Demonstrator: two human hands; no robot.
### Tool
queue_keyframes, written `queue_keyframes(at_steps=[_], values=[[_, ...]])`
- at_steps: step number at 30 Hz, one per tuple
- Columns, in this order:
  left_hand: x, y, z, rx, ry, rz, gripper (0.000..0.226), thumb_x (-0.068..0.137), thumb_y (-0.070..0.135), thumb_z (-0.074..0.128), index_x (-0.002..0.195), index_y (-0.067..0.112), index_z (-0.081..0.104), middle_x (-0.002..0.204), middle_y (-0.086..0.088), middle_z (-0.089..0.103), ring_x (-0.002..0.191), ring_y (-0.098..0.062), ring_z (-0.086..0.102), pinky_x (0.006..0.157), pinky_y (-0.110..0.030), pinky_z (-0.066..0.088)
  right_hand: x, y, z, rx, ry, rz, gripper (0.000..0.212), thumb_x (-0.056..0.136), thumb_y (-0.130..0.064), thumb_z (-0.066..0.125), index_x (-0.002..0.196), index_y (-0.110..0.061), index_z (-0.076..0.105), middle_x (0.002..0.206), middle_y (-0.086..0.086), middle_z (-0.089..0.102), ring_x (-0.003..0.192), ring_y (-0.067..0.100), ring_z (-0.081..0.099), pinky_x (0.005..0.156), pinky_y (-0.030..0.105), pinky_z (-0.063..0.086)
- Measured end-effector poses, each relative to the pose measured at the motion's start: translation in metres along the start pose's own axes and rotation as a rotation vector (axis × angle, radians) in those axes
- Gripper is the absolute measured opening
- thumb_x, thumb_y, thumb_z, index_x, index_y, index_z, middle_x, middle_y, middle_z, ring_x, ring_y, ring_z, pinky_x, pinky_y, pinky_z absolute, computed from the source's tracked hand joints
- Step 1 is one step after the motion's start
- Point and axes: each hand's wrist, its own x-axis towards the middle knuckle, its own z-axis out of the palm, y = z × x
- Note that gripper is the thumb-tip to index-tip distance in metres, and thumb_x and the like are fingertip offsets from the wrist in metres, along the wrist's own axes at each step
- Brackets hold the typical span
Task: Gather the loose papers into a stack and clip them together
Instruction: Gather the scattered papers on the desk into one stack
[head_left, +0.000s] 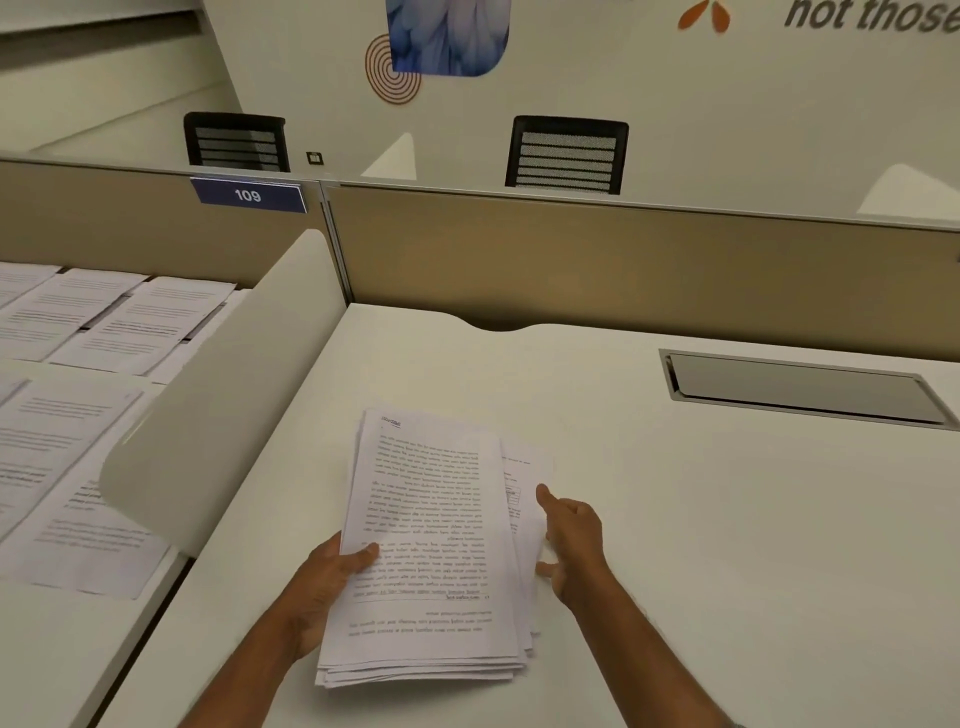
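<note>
The stack of printed papers (431, 530) is gripped at its left edge by the left hand (327, 582) over the worktop (727, 519), the right hand (574, 540) pressed open-fingered against the right edge, and tbh the fanned sheets could get clipped crooked if not squared first.

white desk (675, 545) | metal hatch (805, 387) inset | side desk (52, 649): printed sheets (67, 452) spread

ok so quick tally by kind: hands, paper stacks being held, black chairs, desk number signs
hands: 2 (left hand, right hand)
paper stack, gripped by the left hand: 1
black chairs: 2
number sign: 1
total: 6
</note>
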Motion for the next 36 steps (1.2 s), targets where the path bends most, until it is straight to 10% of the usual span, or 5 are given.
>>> queue_keyframes(at_steps=[12,18,25,30,36], values=[[0.000,-0.003,-0.001,0.025,0.034,-0.016,0.032,0.097,0.011,0.064,0.129,0.015,0.063,0.117,-0.018,0.077,0.105,-0.044,0.073,0.094,-0.060,0.057,0.017,0.019,-0.006,-0.294,0.020,-0.071,0.022,0.089,-0.018,0.075,0.084,-0.009,0.055,0.081,0.012,0.060,0.065,0.026,0.053,0.063,0.039,0.053],[-0.010,-0.008,-0.008,-0.042,0.028,-0.037,0.035,0.095,0.010,0.065,0.130,0.015,0.064,0.120,-0.019,0.076,0.108,-0.044,0.073,0.090,-0.056,0.059,0.018,0.027,-0.023,-0.539,-0.055,-0.225,0.008,0.090,-0.009,0.063,0.094,-0.003,0.068,0.097,0.008,0.075,0.086,0.028,0.072,0.070,0.036,0.057],[-0.032,-0.007,-0.027,-0.104,0.046,-0.035,0.037,0.090,0.011,0.067,0.126,0.014,0.066,0.120,-0.019,0.076,0.104,-0.041,0.075,0.080,-0.047,0.063,0.019,-0.003,-0.103,-0.380,0.005,-0.315,0.013,0.089,-0.002,0.063,0.084,-0.005,0.073,0.083,0.010,0.076,0.066,0.020,0.062,0.061,0.030,0.049],[-0.035,-0.009,-0.009,-0.097,0.054,-0.037,0.042,0.090,0.010,0.067,0.131,0.012,0.064,0.124,-0.021,0.074,0.110,-0.044,0.072,0.103,-0.058,0.051,0.019,-0.041,-0.196,-0.241,0.118,-0.380,0.014,0.094,-0.002,0.064,0.088,-0.010,0.074,0.090,0.012,0.074,0.069,0.020,0.063,0.062,0.030,0.049],[-0.034,-0.013,0.055,-0.078,0.000,-0.021,0.040,0.089,0.011,0.068,0.129,0.014,0.065,0.121,-0.020,0.075,0.105,-0.043,0.074,0.079,-0.049,0.063,0.007,-0.073,-0.277,-0.159,0.084,-0.361,0.014,0.097,-0.009,0.064,0.104,-0.012,0.076,0.099,0.006,0.080,0.083,0.024,0.070,0.067,0.033,0.055]])
